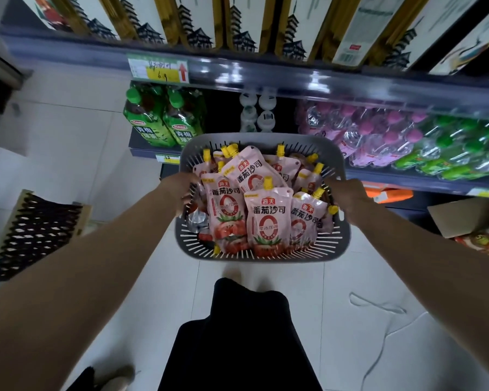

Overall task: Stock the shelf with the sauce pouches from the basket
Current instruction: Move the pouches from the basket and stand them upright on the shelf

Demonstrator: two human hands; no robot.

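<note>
Our dark trousers are showing over the white floor tiles, and we're holding the grey basket out front, left hand gripping its left rim, right hand gripping the right. Pink sauce pouches are lying heaped inside it, just before the shelf of bottles.

I'm in a shop, right in a grocery aisle. Dark grey metal shelving runs across in front of me, with a yellow-and-white paper price label clipped to its front rail. Below sit green-capped tea bottles, then shrink-wrapped pink-capped clear bottles. Above, tall identical white-and-gold boxes stand in a row. My grey slatted plastic basket holds many identical pink spouted sauce pouches. White floor tiles lie underfoot.
</note>
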